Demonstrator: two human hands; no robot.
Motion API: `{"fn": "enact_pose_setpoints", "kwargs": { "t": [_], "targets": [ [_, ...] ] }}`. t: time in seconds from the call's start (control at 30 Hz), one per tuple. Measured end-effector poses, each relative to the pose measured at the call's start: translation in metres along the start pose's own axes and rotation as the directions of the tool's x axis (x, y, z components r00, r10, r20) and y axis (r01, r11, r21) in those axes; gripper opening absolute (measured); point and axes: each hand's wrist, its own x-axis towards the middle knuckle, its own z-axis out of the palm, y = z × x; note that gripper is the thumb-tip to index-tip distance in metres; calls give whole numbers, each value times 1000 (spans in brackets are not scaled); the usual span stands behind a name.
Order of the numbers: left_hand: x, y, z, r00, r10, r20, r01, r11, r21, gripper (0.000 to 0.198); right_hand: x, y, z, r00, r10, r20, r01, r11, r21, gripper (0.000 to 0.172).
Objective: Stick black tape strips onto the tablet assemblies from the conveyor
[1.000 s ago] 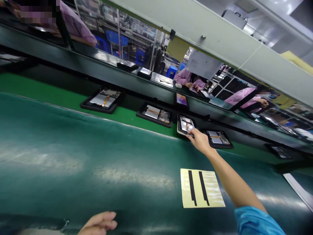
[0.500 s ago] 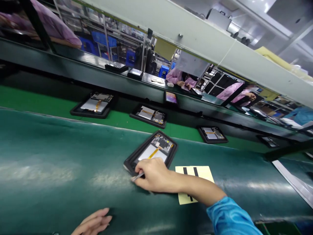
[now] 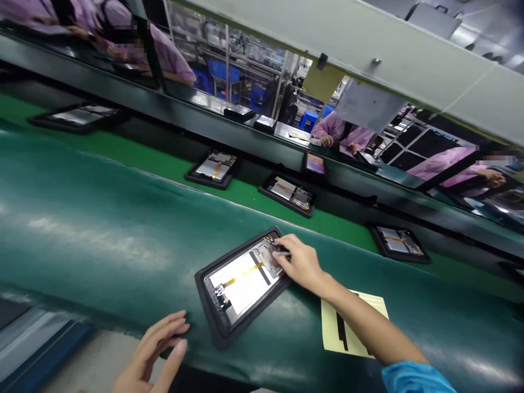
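Note:
An opened tablet (image 3: 245, 278) lies slantwise in a black tray-like frame (image 3: 254, 316) on the green mat. Its white battery, an orange ribbon cable and a circuit board are exposed. My right hand (image 3: 301, 262) is over the board end at the upper right. Pinched in its fingers is a thin grey tool (image 3: 283, 253), partly hidden, whose kind I cannot make out. At the lower left, my left hand (image 3: 158, 349) hovers near the mat's front edge, thumb and fingers apart, holding nothing and not touching the tablet.
On the bright green belt behind sit several opened tablets in black frames, one left of centre (image 3: 215, 166), another in the middle (image 3: 289, 194). Under my right forearm is a yellow paper with black strips (image 3: 333, 327). People in pink work across the line; a pale beam (image 3: 327, 38) runs overhead.
My right hand has moved from the tablet's near left end to its board end, uncovering the battery. The tablet's frame now lies nearer me. The left hand shows more fully; the view has shifted.

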Motion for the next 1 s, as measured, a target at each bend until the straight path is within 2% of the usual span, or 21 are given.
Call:
{"fn": "enact_pose_setpoints", "kwargs": {
  "t": [0.1,0.2,0.3,0.43,0.57,0.67,0.8,1.0],
  "targets": [
    [9,16,2,1000,22,-19,-21,999,38,41,-4,28,1,993,118,3,-117,987,-108,39],
    [18,28,6,997,78,-4,-78,995,61,38,-16,37,3,993,117,35,-112,988,-109,33],
    [24,32,8,994,113,8,-113,986,124,39,-29,33,3,993,88,73,-84,995,-51,22],
    [26,32,8,986,164,-17,-155,959,239,38,-45,25,-1,979,-21,203,14,999,36,16],
    [26,37,9,982,189,-16,-176,940,291,35,-51,19,-4,987,-70,145,68,997,24,15],
    [28,44,11,980,197,-18,-180,929,323,35,-50,10,-1,979,-162,123,158,987,40,16],
    [29,49,13,979,204,-15,-187,920,344,32,-47,-9,10,930,-347,121,342,938,62,15],
    [30,47,14,980,200,-16,-181,914,362,30,-41,-44,34,796,-578,180,588,809,-1,11]
  ]
}}
